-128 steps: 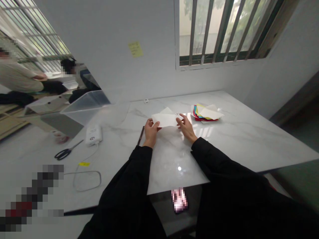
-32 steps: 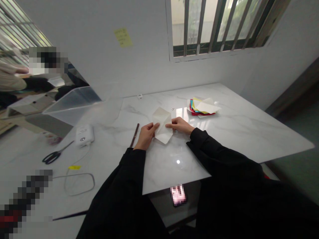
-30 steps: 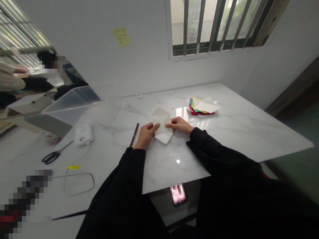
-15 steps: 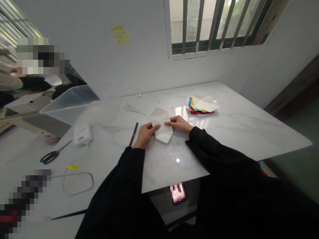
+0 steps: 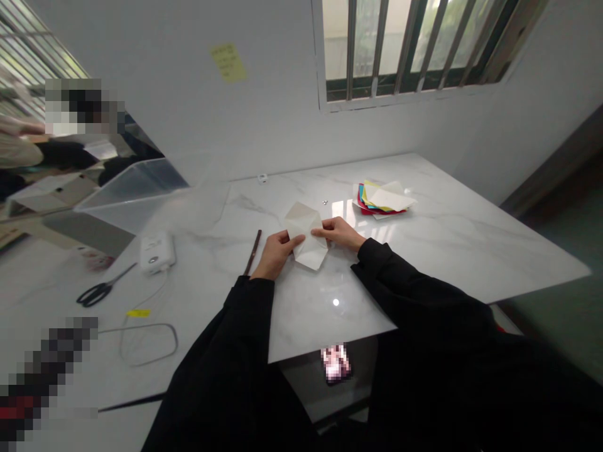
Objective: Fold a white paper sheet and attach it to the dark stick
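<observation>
Our left hand (image 5: 274, 254) grasps a white paper piece (image 5: 312, 255) at its left edge, with the thumb laid on the upper face; our right hand (image 5: 343, 233) pinches the same piece at its right edge, with the fingertips directed inward. Both hands are therefore loaded, and neither is nearer to the paper, since each is in contact with it. The governing relation is as follows: the paper lies directly between the hands, and its long axis runs away from us, the far end leaning slightly to the left and the near end slightly to the right. The hands thus bear on the two long sides, near mid-length, and the thumb tips face each other across a narrow gap. Crease lines cross the visible face; we cannot tell whether the underside touches the tabletop (image 5: 424, 251). Outward from the hands, a slim dark strip (image 5: 257, 243) lies just beside the left wrist. Beyond the paper, small shiny pieces (image 5: 325, 202) lie near the right hand. Farther out, to the right and beyond that hand, we find a loose stack of coloured and white sheets (image 5: 384, 199). Well apart on the left side are a white device (image 5: 159, 253) and, closer to us, a pair of scissors (image 5: 109, 286).
</observation>
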Demonstrator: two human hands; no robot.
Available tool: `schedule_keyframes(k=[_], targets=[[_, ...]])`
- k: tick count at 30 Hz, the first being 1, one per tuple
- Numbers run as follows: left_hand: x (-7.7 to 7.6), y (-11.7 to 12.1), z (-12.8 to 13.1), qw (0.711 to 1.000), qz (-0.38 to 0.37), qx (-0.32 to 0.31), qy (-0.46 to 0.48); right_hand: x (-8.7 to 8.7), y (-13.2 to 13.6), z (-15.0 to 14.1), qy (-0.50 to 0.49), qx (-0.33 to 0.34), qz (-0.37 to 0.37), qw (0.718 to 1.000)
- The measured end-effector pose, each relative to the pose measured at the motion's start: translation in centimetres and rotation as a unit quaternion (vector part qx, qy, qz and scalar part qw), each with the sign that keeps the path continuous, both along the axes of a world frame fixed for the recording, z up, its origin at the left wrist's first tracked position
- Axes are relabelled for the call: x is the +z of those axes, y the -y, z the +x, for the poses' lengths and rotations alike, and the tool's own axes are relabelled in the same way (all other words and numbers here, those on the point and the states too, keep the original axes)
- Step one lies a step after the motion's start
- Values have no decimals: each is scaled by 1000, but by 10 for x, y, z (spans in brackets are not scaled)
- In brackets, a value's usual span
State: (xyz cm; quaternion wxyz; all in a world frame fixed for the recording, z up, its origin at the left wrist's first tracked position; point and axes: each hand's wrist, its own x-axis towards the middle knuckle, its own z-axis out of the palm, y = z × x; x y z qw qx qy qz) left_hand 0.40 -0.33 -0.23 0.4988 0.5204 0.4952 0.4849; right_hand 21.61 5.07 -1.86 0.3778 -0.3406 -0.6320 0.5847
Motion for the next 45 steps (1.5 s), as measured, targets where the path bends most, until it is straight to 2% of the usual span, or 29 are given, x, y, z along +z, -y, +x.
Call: schedule_keyframes(k=[20, 31, 39, 45], targets=[[3, 2, -1, 1000, -4, -19, -6, -2, 2, -1, 10, 5, 12, 1000], [4, 3, -1, 999, -3, -18, -28, 5, 7, -1, 19, -2, 4, 1000], [4, 3, -1, 999, -1, -18, -28, 9, 10, -3, -9, 2, -9, 1000], [8, 5, 1, 999, 6, -19, -43, 5, 8, -3, 10, -1, 3, 1000]])
